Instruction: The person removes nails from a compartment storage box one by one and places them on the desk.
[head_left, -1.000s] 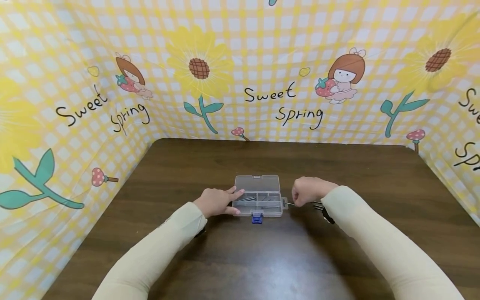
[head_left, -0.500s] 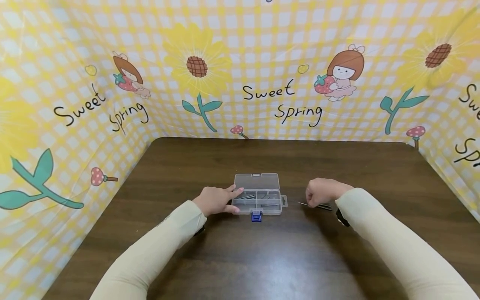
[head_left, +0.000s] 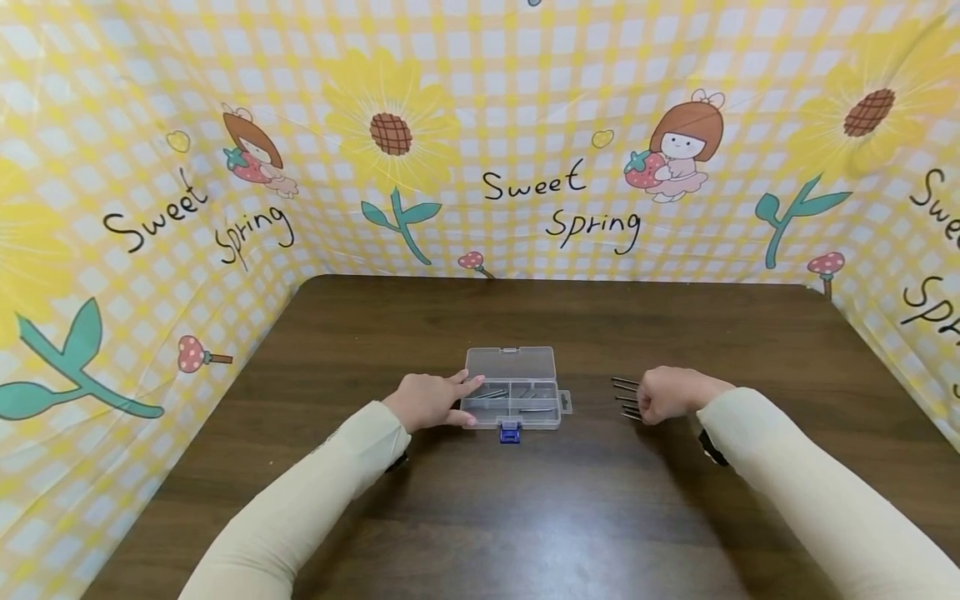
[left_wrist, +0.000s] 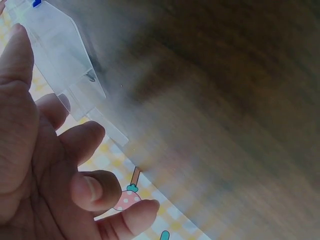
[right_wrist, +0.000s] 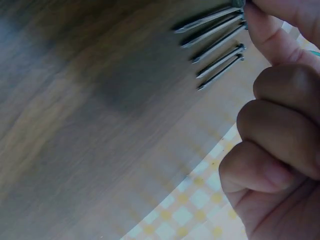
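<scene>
A clear plastic compartment box (head_left: 511,406) with a blue latch (head_left: 510,432) lies on the table with its lid (head_left: 511,363) raised. Several nails are in its compartments. My left hand (head_left: 429,402) holds the box at its left end, thumb at the front corner and index finger farther back. In the left wrist view, the thumb and index finger lie either side of the box (left_wrist: 60,45). My right hand (head_left: 672,393) pinches the head end of a nail (right_wrist: 207,20), low over the table. Beside it several more nails (right_wrist: 218,42) lie in a row, points leftward in the head view.
The dark wooden table (head_left: 480,517) runs under both hands. A yellow checked cloth (head_left: 450,167) with flower prints stands around its back and sides. The box's hanging tab (head_left: 566,402) sticks out on its right.
My right hand has moved right, away from the box, carrying a nail to the row of nails. My left hand stays on the box.
</scene>
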